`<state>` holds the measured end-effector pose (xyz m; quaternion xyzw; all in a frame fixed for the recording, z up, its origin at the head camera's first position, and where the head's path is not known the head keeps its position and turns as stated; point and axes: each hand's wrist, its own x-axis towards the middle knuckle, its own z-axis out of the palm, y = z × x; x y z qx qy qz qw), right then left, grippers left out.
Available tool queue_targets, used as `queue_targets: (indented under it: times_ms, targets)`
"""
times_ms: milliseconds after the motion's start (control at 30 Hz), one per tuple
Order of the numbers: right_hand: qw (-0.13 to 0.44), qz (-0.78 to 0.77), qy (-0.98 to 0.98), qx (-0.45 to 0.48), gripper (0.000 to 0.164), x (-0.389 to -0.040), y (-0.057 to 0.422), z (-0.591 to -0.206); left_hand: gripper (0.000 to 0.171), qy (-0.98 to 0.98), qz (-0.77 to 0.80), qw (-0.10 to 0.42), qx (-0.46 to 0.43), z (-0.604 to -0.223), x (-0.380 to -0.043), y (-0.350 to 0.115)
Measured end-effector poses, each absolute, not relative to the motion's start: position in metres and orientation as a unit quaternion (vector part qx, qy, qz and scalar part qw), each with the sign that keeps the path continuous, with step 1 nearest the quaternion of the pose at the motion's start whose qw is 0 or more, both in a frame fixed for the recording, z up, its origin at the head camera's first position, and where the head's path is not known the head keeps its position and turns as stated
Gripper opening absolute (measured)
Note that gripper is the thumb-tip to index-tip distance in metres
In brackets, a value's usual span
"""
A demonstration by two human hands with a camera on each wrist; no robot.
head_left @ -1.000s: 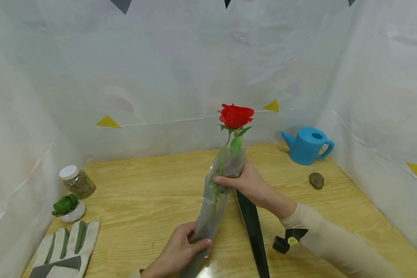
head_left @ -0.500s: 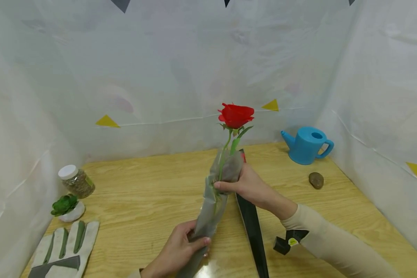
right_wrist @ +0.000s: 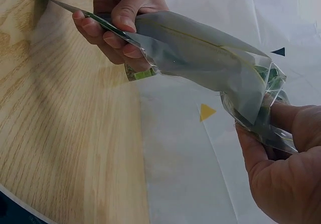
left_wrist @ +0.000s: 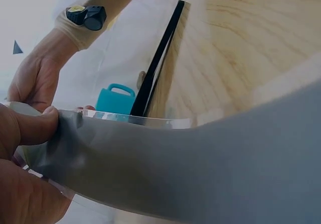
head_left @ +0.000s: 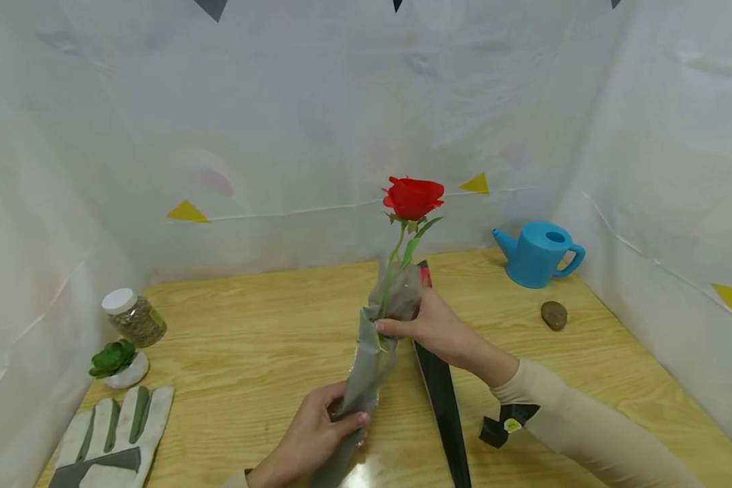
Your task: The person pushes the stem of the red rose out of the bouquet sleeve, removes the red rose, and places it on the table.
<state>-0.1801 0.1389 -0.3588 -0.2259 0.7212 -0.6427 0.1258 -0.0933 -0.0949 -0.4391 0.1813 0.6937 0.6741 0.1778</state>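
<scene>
A red rose [head_left: 413,198] stands up out of a grey translucent flower sleeve [head_left: 361,379], its green stem and leaves partly inside. My right hand [head_left: 442,329] grips the sleeve near its upper opening, the thumb across the front. Lower down, my left hand [head_left: 311,430] pinches the same sleeve between thumb and fingers. In the right wrist view the stem shows faintly through the sleeve [right_wrist: 200,48], which bends between both hands. The sleeve's bottom end runs out of the head view.
Behind my right hand lies a long black box [head_left: 442,400]. A blue watering can [head_left: 537,254] and brown stone [head_left: 554,316] are at the right. On the left are a jar [head_left: 135,318], a potted succulent [head_left: 118,364] and work gloves [head_left: 112,437].
The sleeve's upper part has slid down slightly and creased, baring a bit more of the stem. The black box's red-marked far end has come into sight. Both hands have hardly moved.
</scene>
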Motion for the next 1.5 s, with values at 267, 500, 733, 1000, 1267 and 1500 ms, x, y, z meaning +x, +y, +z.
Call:
queue_targets:
  times_ms: [267,500,733,1000,1267,1500]
  targets:
    - [0.105,-0.668,0.703,-0.221,0.049,-0.176,0.140,-0.357,0.025,0.715,0.650,0.163,0.197,-0.436,-0.095,-0.095]
    - [0.079,-0.673,0.701,-0.222,0.048,-0.176,0.142,-0.350,0.029,0.765,0.587,0.134,0.228,-0.436,-0.099,-0.099]
    - [0.074,-0.679,0.701,-0.205,0.047,-0.180,0.144,-0.341,0.030,0.784,0.566,0.128,0.222,-0.439,-0.097,-0.106]
    - [0.078,-0.686,0.702,-0.176,0.049,-0.182,0.146,-0.336,0.030,0.792,0.555,0.122,0.223,-0.439,-0.096,-0.110]
    - [0.069,-0.707,0.682,-0.175,0.064,-0.185,0.148,-0.327,0.031,0.779,0.566,0.148,0.226,-0.443,-0.093,-0.115]
    - [0.064,-0.712,0.676,-0.178,0.065,-0.185,0.141,-0.330,0.031,0.793,0.549,0.147,0.220,-0.440,-0.095,-0.114]
